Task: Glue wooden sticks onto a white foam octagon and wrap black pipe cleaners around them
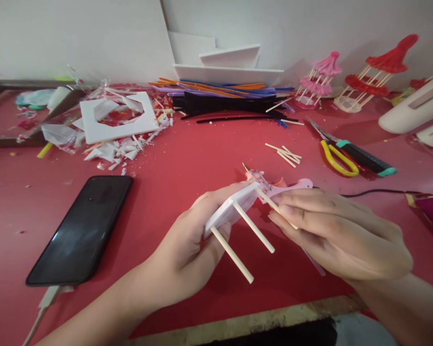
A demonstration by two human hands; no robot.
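Observation:
My left hand grips a small white foam board piece by its edges, tilted above the table. Two thin wooden sticks jut from its edge toward me. At the far corner, the fingers of my right hand pinch a third wooden stick, whose end meets the foam. Just behind both hands lies a pink glue gun, partly covered by my right hand; its metal tip points left.
A black phone on a cable lies left. Behind it are foam scraps and a cut-out foam frame. Loose sticks, yellow-handled pliers and a black-and-teal cutter lie right. Two stick models stand behind.

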